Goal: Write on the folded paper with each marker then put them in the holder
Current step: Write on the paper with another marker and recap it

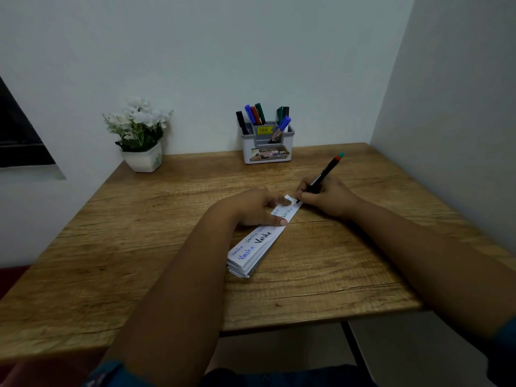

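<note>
Both forearms reach out from the near edge across the wooden surface point(139, 275), bare up to dark blue sleeves. The left hand point(257, 208) lies palm down on the folded paper point(262, 241), fingers spread flat and holding nothing, pinning the strip near its far end. The right hand point(326, 198) rests on its outer edge just beside that far end, its grip clamped on a black marker point(324, 174) in a writing hold. The marker tilts back and to the right, a green and red cap end up in the air, its tip touching the paper's far corner, just beside the left index fingertip.

The paper is a long, thick stack of folds lying on a slant in the middle of the surface, its near end pointing toward the person. A word is written over and over along its top in thin strokes and in bold black and blue.

Well apart, at the back against the wall, stands the grey holder point(266, 148) with several markers upright in its compartments: black, blue, red and green caps, and one blue-capped marker point(280, 129) leaning in the front slot. To the left of it, a white pot of white flowers point(141, 135) sits on the back corner. Nothing lies between the hands and the holder.
</note>
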